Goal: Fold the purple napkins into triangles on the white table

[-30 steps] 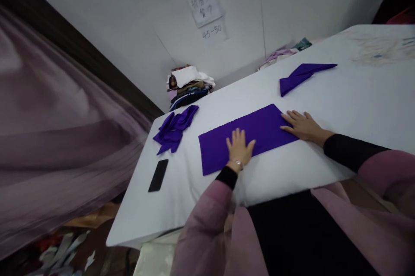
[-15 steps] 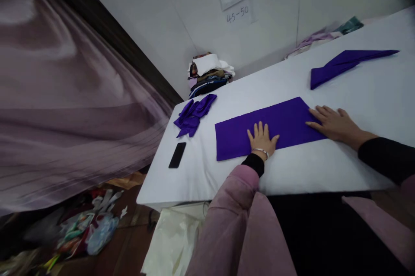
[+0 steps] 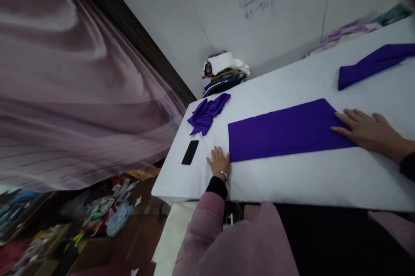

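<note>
A purple cloth (image 3: 282, 131), folded flat into a long strip with a slanted right end, lies on the white-covered table (image 3: 279, 185). My left hand (image 3: 219, 163), a bracelet at its wrist, is spread on the table at the cloth's lower left corner, thumb at the edge. At the other end, my right hand (image 3: 366, 129) lies flat with fingers stretched over the slanted edge of the cloth. Neither hand grips anything.
A crumpled purple cloth (image 3: 208, 113) and a black phone (image 3: 190, 152) are on the table's left. Another folded purple cloth (image 3: 372, 65) lies at the back right. Stacked clothes (image 3: 225, 73) stand by the wall. A curtain (image 3: 90, 94) hangs at left; bags (image 3: 119, 217) litter the floor.
My left hand has slid from the middle of the purple cloth to its lower left corner. The right hand stays at the slanted end. The view has shifted left.
</note>
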Demonstrator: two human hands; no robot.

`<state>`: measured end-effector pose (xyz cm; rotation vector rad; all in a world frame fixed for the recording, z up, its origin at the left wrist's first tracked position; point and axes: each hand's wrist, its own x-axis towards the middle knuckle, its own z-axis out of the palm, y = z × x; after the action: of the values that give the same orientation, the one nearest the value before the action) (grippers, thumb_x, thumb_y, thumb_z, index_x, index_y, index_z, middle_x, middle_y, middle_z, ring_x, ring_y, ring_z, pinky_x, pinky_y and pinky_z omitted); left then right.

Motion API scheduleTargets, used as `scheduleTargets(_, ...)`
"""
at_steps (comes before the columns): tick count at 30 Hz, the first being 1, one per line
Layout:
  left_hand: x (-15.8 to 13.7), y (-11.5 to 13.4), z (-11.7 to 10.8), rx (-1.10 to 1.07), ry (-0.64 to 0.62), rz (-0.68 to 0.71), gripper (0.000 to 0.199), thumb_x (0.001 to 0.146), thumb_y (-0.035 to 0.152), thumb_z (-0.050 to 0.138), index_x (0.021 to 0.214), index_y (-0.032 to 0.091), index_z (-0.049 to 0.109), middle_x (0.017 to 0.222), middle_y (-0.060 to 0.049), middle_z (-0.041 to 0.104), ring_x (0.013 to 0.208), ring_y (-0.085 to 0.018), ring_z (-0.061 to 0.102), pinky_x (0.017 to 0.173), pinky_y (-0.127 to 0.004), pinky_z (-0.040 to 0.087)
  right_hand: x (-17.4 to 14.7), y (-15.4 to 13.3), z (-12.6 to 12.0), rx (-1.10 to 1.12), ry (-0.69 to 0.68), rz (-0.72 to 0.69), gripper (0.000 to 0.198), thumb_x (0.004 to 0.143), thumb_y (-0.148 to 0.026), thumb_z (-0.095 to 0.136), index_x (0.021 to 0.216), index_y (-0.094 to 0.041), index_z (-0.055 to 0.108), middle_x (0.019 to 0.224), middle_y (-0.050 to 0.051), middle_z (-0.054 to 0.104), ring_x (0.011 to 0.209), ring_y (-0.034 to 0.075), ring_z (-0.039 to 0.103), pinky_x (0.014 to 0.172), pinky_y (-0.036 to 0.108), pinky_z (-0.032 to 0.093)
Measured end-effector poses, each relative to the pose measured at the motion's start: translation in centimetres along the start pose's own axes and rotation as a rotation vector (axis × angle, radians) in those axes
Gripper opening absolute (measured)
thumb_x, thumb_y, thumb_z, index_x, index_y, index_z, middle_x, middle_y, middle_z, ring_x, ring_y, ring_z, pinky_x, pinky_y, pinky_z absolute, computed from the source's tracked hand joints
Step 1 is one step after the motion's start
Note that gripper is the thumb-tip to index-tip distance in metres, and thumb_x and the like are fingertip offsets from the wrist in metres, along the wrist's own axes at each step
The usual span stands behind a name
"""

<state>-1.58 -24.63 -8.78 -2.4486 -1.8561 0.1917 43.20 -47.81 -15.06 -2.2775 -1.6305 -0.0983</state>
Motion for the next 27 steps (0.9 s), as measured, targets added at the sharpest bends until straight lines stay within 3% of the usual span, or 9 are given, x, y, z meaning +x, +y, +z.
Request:
scheduleTargets(4,0.5,1.5,-1.1,-0.039,0.12,0.0,0.059,0.094,0.045,0.023,0.146,0.018,0.029,0.155,-0.009,0.022,0.143,-0.024,0.019,0.113,-0.053,0.02,0.0,0.9,0.4,-0.165,-0.042,-0.072,0.062,0.085,-0.05,0.012,0.107,-0.032,0.067,0.143,0.012,0.043,0.133,0.04,0.029,0.095,0.073,0.019)
scheduleTargets(9,1.0,4.9,-2.2,-0.16,0.103,0.245,0.064,0.091,0.055,0.024,0.146,0.022,0.029,0.157,-0.006,0.016,0.144,-0.025,0.014,0.115,-0.051,0.016,1.6,0.1,-1.0,-0.162,-0.083,0.034,0.062,0.083,-0.057,0.014,0.117,-0.035,0.061,0.142,0.014,0.045,0.133,0.039,0.034,0.094,0.072,0.025)
scheduleTargets(12,1.4,7.8,-2.7,-0.225,0.064,0.358,0.068,0.09,0.058,0.023,0.147,0.022,0.029,0.157,-0.006,0.014,0.144,-0.028,0.011,0.115,-0.052,0.013,3.5,-4.4,-2.2,-0.116,-0.03,0.106,0.072,0.083,-0.066,0.02,0.137,-0.026,0.046,0.146,0.018,0.038,0.135,0.037,0.03,0.102,0.066,0.024)
scheduleTargets(15,2.2,11.2,-3.3,-0.272,0.043,0.454,0.068,0.09,0.057,0.024,0.146,0.02,0.029,0.157,-0.008,0.016,0.144,-0.029,0.011,0.115,-0.053,0.01,5.6,-11.1,-2.1,-0.01,-0.077,-0.011,0.074,0.085,-0.066,0.024,0.146,-0.025,0.031,0.15,0.014,0.032,0.138,0.035,0.024,0.107,0.061,0.02)
scheduleTargets(19,4.2,14.9,-3.7,-0.303,0.004,0.519,0.064,0.091,0.048,0.026,0.146,0.016,0.029,0.156,-0.012,0.017,0.144,-0.029,0.012,0.115,-0.054,0.009,8.6,-18.5,-0.3,0.116,-0.13,-0.215,0.069,0.086,-0.066,0.026,0.148,-0.037,0.02,0.152,0.001,0.026,0.139,0.029,0.023,0.111,0.053,0.018)
scheduleTargets(22,6.5,15.6,-3.5,-0.284,0.004,0.485,0.06,0.092,0.042,0.027,0.145,0.015,0.03,0.156,-0.012,0.018,0.144,-0.028,0.012,0.115,-0.054,0.01,11.1,-21.0,0.9,0.127,-0.132,-0.259,0.068,0.088,-0.064,0.021,0.148,-0.034,0.021,0.152,0.001,0.024,0.138,0.028,0.024,0.11,0.052,0.019)
scheduleTargets(25,8.7,15.1,-3.1,-0.265,0.017,0.427,0.061,0.092,0.043,0.025,0.145,0.013,0.031,0.156,-0.013,0.018,0.144,-0.029,0.012,0.114,-0.055,0.008,13.2,-21.4,1.6,0.101,-0.118,-0.249,0.072,0.088,-0.064,0.016,0.147,-0.024,0.027,0.15,0.006,0.026,0.137,0.029,0.025,0.109,0.05,0.019)
scheduleTargets(27,9.7,14.6,-2.7,-0.253,0.008,0.394,0.066,0.092,0.049,0.024,0.145,0.01,0.03,0.156,-0.014,0.019,0.143,-0.03,0.012,0.114,-0.056,0.008,14.0,-21.2,2.1,0.082,-0.116,-0.238,0.072,0.088,-0.065,0.016,0.146,-0.024,0.029,0.149,0.005,0.029,0.136,0.029,0.026,0.108,0.049,0.02)
